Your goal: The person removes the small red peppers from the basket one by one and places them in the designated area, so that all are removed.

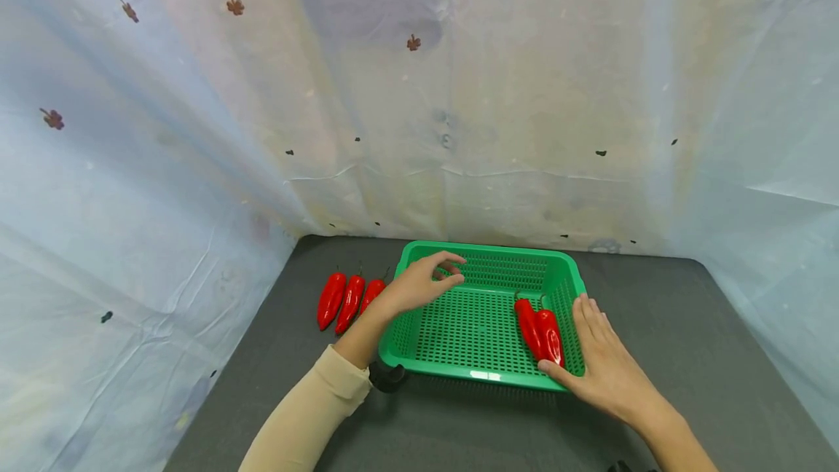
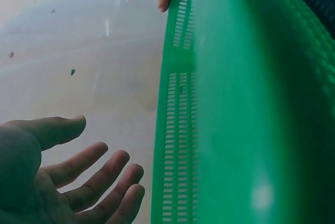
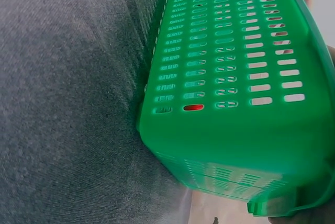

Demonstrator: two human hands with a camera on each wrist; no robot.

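Note:
A green plastic basket (image 1: 481, 374) with slotted walls stands on the dark table. Two red peppers (image 1: 539, 330) lie side by side near its right end. Left of the basket are three more red peppers (image 1: 331, 301), one partly behind the left forearm. Over the basket's left part hovers my left hand (image 1: 426, 282), fingers loosely bent and holding nothing; the left wrist view shows the same empty hand (image 2: 89, 182) beside the basket rim. My right hand (image 1: 609, 370) rests on the basket's right end, fingers straight along the rim and thumb at the front corner.
A pale plastic sheet (image 1: 491, 108) with small brown leaf marks hangs behind the table and along both sides. The dark grey tabletop (image 1: 662, 312) extends right of the basket. A black wrist strap (image 1: 387, 377) sits on the left wrist, below the beige sleeve.

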